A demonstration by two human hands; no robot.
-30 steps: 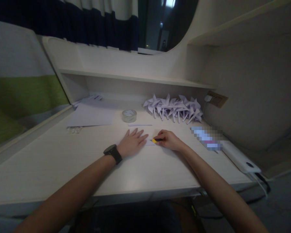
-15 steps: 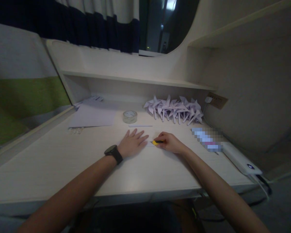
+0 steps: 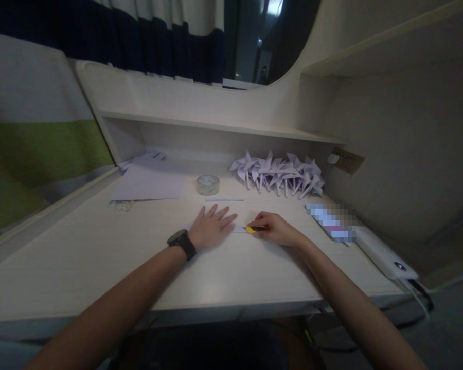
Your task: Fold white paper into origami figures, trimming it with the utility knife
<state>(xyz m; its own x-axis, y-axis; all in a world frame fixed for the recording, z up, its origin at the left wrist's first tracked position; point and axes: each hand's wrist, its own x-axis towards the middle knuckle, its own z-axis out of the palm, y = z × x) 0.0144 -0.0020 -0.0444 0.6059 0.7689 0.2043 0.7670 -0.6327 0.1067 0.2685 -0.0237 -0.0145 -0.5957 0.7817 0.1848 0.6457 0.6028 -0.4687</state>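
My left hand [image 3: 211, 227] lies flat with its fingers spread, pressing a piece of white paper [image 3: 239, 229] onto the desk; much of the paper is hidden beneath it. A yellow and black utility knife [image 3: 256, 229] is pinched in my right hand [image 3: 275, 228], its blade pointing left at the paper's right end. Beyond my fingers lies a thin white paper stick [image 3: 224, 199]. Behind that stands a roll of clear tape [image 3: 207, 185].
Several white paper pinwheels [image 3: 278, 172] are piled at the back right. White paper sheets [image 3: 150, 180] lie at the back left, with small pale pieces [image 3: 121, 206] by their front edge. At right are a blurred-out phone [image 3: 330, 222] and a white power strip [image 3: 384, 252].
My right hand and the knife have shifted slightly to the right, and more of the paper shows. My left hand stays in place. The camera view has moved slightly.
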